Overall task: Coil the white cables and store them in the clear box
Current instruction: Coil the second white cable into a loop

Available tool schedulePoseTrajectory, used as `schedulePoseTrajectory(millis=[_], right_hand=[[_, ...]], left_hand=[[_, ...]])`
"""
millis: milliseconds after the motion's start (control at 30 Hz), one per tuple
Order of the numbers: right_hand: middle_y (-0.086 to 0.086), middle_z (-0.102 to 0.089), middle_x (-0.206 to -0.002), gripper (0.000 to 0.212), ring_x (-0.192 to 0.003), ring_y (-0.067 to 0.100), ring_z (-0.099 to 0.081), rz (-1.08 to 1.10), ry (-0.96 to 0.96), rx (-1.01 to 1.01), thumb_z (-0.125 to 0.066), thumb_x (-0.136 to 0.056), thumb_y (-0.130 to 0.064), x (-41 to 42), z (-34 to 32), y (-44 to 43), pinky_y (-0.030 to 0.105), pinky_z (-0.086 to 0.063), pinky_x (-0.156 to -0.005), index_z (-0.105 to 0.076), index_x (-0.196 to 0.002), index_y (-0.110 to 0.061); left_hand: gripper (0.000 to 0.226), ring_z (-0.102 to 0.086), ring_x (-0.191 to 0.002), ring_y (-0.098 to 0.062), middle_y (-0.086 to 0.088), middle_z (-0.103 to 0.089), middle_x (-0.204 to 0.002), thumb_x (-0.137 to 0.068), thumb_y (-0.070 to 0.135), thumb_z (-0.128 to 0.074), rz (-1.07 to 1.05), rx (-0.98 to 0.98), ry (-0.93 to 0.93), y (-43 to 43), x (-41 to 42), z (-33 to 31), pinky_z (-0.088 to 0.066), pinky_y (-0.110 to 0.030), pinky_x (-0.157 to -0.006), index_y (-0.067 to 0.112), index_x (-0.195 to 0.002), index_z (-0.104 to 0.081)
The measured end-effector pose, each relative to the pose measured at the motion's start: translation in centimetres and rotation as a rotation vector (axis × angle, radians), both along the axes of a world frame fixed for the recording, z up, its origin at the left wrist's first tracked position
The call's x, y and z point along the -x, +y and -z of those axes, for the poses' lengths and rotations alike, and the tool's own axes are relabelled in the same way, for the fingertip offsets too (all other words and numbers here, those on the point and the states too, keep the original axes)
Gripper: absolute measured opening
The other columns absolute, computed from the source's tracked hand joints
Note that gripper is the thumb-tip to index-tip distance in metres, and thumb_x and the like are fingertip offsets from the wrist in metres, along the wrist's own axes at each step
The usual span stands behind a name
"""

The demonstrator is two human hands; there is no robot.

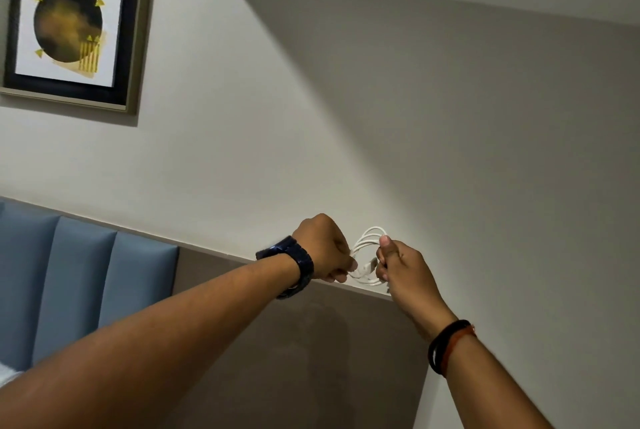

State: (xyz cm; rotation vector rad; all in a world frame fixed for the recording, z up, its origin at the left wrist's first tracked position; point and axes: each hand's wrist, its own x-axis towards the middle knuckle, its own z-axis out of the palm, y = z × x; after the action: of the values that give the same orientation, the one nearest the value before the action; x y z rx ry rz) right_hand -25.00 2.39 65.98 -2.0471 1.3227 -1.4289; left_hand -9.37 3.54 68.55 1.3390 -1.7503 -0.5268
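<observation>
A white cable (367,241), wound into several small loops, hangs in the air between my two hands in front of the wall. My left hand (323,248), with a dark watch on the wrist, is shut on the left side of the coil. My right hand (403,267), with black and orange bands on the wrist, pinches the right side between thumb and fingers. A connector end shows inside the loops. The clear box is out of view.
A grey wall fills the background. A framed picture (71,25) hangs at the upper left. A blue padded headboard (79,276) sits at the lower left beside a brown-grey panel (311,352) below my hands.
</observation>
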Motion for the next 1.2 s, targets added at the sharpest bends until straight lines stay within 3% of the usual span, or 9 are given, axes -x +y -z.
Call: schedulePoseTrajectory(millis=[167, 367, 500, 600, 700, 800, 933, 1033, 1200], right_hand=[[0.000, -0.049, -0.062, 0.040, -0.057, 0.014, -0.044, 0.112, 0.071, 0.046, -0.032, -0.100, -0.036, 0.6, 0.4, -0.7, 0.029, -0.033, -0.055, -0.049, -0.072, -0.014], [-0.005, -0.038, -0.054, 0.041, -0.050, 0.012, -0.032, 0.001, 0.070, -0.007, -0.032, -0.100, -0.036, 0.7, 0.7, -0.7, 0.027, -0.027, -0.052, -0.042, -0.064, -0.018], [-0.010, -0.033, -0.050, 0.040, -0.057, 0.013, -0.033, -0.243, -0.163, -0.151, -0.033, -0.100, -0.039, 0.5, 0.4, -0.7, 0.028, -0.028, -0.058, -0.039, -0.066, -0.018], [-0.008, -0.032, -0.046, 0.043, -0.055, 0.013, -0.042, -0.427, -0.361, -0.271, -0.033, -0.098, -0.042, 0.4, 0.5, -0.9, 0.029, -0.037, -0.065, -0.041, -0.063, -0.018], [-0.007, -0.031, -0.045, 0.045, -0.048, 0.010, -0.046, -0.544, -0.474, -0.313, -0.035, -0.097, -0.043, 0.1, 0.7, -1.1, 0.028, -0.038, -0.065, -0.044, -0.061, -0.018], [-0.006, -0.030, -0.045, 0.045, -0.050, 0.011, -0.043, -0.557, -0.517, -0.323, -0.036, -0.097, -0.045, -0.4, 0.9, -1.3, 0.028, -0.036, -0.065, -0.044, -0.061, -0.018], [-0.007, -0.031, -0.044, 0.045, -0.055, 0.014, -0.038, -0.481, -0.572, -0.294, -0.035, -0.097, -0.044, -0.4, 0.9, -1.6, 0.031, -0.036, -0.068, -0.043, -0.063, -0.017], [-0.007, -0.032, -0.045, 0.044, -0.057, 0.016, -0.035, -0.407, -0.559, -0.254, -0.033, -0.098, -0.043, 0.0, 0.7, -1.9, 0.031, -0.037, -0.068, -0.042, -0.064, -0.016], [-0.007, -0.032, -0.045, 0.044, -0.055, 0.014, -0.035, -0.314, -0.517, -0.211, -0.032, -0.098, -0.044, 0.5, 0.7, -2.3, 0.030, -0.034, -0.063, -0.042, -0.066, -0.016]], left_hand=[[0.006, -0.066, -0.063, -0.013, -0.004, -0.076, -0.078, -0.081, 0.013, -0.069, -0.093, 0.149, -0.412, -0.2, -0.6, 0.3, -0.053, -0.025, -0.065, 0.012, -0.084, -0.074], [0.015, -0.065, -0.078, -0.015, 0.003, -0.075, -0.085, -0.087, 0.016, -0.062, -0.142, 0.273, -0.443, -1.5, -4.4, 0.7, -0.051, -0.028, -0.074, 0.022, -0.092, -0.075], [0.014, -0.052, -0.084, -0.016, -0.001, -0.071, -0.093, -0.083, 0.023, -0.069, -0.171, 0.522, -0.312, -2.9, -5.3, 2.2, -0.037, -0.025, -0.071, 0.023, -0.095, -0.076], [0.014, -0.044, -0.084, -0.017, 0.000, -0.052, -0.088, -0.078, 0.020, -0.073, -0.245, 0.665, -0.084, -3.5, -4.3, 3.2, -0.033, -0.025, -0.072, 0.021, -0.091, -0.077], [0.016, -0.052, -0.075, -0.014, 0.002, -0.056, -0.081, -0.080, 0.011, -0.071, -0.206, 0.561, 0.214, -3.4, -2.3, 3.7, -0.038, -0.013, -0.064, 0.016, -0.094, -0.076], [0.021, -0.062, -0.075, -0.009, 0.003, -0.068, -0.084, -0.084, 0.004, -0.064, -0.130, 0.435, 0.370, -3.1, -0.2, 4.1, -0.044, -0.002, -0.065, 0.015, -0.098, -0.075], [0.019, -0.069, -0.086, -0.020, -0.006, -0.074, -0.088, -0.087, 0.005, -0.059, 0.053, 0.187, 0.588, -2.6, 1.8, 4.4, -0.057, -0.028, -0.079, 0.011, -0.096, -0.074], [0.025, -0.069, -0.088, -0.024, -0.014, -0.072, -0.092, -0.088, 0.002, -0.049, 0.311, -0.007, 0.829, -1.9, 1.8, 4.2, -0.057, -0.027, -0.079, 0.004, -0.095, -0.073], [0.018, -0.066, -0.093, -0.019, -0.012, -0.072, -0.096, -0.087, 0.012, -0.059, 0.365, 0.007, 0.739, -2.2, 1.4, 4.3, -0.055, -0.029, -0.087, 0.011, -0.097, -0.074]])
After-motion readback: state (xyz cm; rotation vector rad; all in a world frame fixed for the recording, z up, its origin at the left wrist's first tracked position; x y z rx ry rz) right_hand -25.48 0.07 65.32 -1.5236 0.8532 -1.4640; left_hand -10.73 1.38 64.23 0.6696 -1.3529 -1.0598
